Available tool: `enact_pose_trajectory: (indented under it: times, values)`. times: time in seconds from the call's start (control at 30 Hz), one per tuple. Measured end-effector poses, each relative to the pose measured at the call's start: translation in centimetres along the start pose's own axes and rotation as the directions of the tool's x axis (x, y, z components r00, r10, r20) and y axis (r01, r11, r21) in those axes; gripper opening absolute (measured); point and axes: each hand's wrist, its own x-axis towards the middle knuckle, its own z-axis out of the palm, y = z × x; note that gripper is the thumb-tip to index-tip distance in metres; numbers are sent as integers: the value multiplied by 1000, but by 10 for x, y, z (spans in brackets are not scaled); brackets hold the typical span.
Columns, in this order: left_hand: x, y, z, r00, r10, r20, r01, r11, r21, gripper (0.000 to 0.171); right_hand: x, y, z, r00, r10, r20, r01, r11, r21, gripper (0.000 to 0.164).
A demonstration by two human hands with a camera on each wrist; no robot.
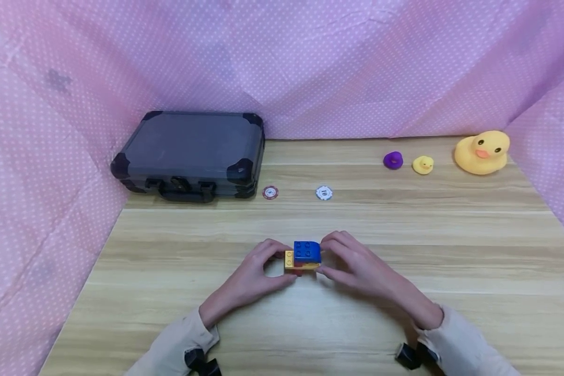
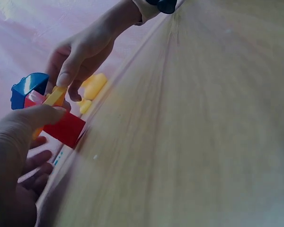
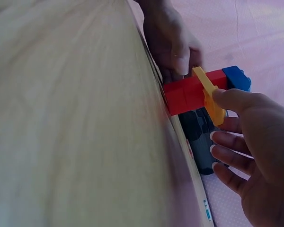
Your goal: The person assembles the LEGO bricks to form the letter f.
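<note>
A stack of toy building bricks stands at the middle of the table, between the two hands. On top is a blue brick (image 1: 304, 253) with studs and a rounded side. Red bricks (image 3: 183, 96) form the column under it, crossed by a yellow plate (image 3: 209, 90) that sticks out on both sides. My left hand (image 1: 252, 275) grips the stack from the left, its thumb across the yellow plate in the left wrist view. From the right, my right hand (image 1: 359, 266) pinches it, the thumb pressed on the yellow plate. Its far fingertips are partly hidden.
Behind the hands lie a red-rimmed poker chip (image 1: 270, 192) and a white one (image 1: 324, 193). A dark grey case (image 1: 192, 149) stands at back left. At back right sit a purple duck (image 1: 393, 160), a small yellow duck (image 1: 423, 165) and a large yellow duck (image 1: 480, 155), before a pink dotted cloth (image 1: 338, 68).
</note>
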Motion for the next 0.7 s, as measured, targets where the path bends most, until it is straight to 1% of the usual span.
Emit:
enact_pose_trajectory:
  times: [0.2, 0.3, 0.4, 0.47, 0.53, 0.6, 0.7]
  values:
    - [-3, 0, -5, 997, 20, -69, -23, 999, -38, 38, 2, 3, 1, 1000, -9, -23, 10, 999, 30, 33]
    - [-4, -1, -6, 995, 40, -91, -43, 999, -28, 35, 3, 4, 1, 1000, 2, -24, -1, 998, 56, 33]
    - [-3, -1, -7, 993, 60, -100, -61, 998, -8, 32, 4, 4, 1, 999, 26, -19, -25, 995, 93, 29]
    - [-2, -1, -8, 992, 71, -105, -72, 997, -5, 32, 5, 4, 1, 998, 57, -11, -55, 990, 132, 27]
    - [0, -1, -7, 991, 71, -112, -73, 997, -10, 31, 7, 3, 2, 994, 105, 2, -103, 977, 186, 25]
    - [2, 0, -7, 990, 67, -122, -70, 997, -19, 30, 9, 3, 4, 986, 166, 19, -166, 957, 239, 24]
    - [6, 1, -5, 989, 50, -140, -54, 998, -24, 26, 12, 2, 8, 962, 268, 53, -271, 908, 320, 25]
